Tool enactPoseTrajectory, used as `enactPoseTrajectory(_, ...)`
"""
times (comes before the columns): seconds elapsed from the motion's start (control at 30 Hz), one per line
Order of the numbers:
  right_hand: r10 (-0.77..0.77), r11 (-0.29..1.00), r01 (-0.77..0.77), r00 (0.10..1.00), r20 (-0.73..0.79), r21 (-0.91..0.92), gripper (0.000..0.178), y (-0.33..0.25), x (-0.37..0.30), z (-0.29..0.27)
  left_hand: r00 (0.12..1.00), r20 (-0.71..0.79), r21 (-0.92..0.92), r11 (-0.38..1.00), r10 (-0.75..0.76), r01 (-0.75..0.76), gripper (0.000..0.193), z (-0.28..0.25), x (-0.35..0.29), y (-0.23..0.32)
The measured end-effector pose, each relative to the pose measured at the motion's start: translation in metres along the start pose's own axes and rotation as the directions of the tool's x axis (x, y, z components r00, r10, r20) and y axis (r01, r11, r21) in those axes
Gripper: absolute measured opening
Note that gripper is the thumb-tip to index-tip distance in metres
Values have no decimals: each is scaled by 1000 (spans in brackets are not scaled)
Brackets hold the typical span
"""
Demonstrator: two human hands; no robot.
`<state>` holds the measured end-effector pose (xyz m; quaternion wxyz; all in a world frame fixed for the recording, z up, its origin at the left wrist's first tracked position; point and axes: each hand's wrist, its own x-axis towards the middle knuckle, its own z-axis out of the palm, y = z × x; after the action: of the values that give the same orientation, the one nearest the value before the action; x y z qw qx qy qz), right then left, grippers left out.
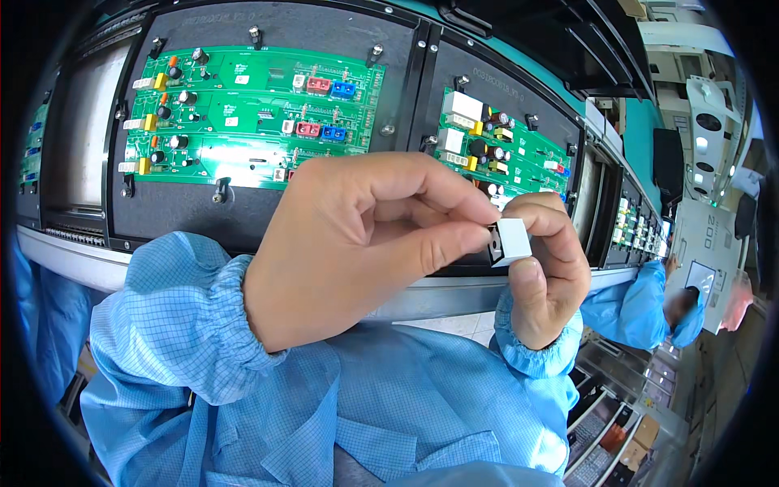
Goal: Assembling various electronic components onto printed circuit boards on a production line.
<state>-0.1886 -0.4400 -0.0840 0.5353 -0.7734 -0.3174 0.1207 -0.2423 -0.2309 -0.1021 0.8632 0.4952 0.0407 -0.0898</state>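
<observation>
Left hand (324, 235): one, bare, reaching right from a blue cuff, palm side turned right, thumb and forefinger tips nearly together; I cannot tell whether they pinch any part. Right hand (560, 280): one, bare, cuffed in blue, forefinger curled above and thumb below, narrowed on a white block (514, 241). Block: raised on the near side of the right carrier (519, 88), dark left face beside the left fingertips. Surface, as I log it: left carrier (166, 213), dark, bearing green circuit boards (231, 104). Room: co-worker's blue sleeve (629, 308), right; pale machine (710, 243), far right.
</observation>
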Motion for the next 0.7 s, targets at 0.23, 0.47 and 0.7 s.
enactPoseTrajectory(0.23,-6,997,10,999,54,-74,27,-4,1,-1,999,-1,91,995,36,-36,11,1,1,0)
enactPoseTrajectory(0.47,16,997,-13,999,37,-81,29,-13,-2,-2,988,-8,202,968,152,-148,10,8,-3,0)
enactPoseTrajectory(0.7,67,997,-67,998,18,-26,28,-18,-10,-3,986,-12,186,970,164,-159,9,14,-7,-1)
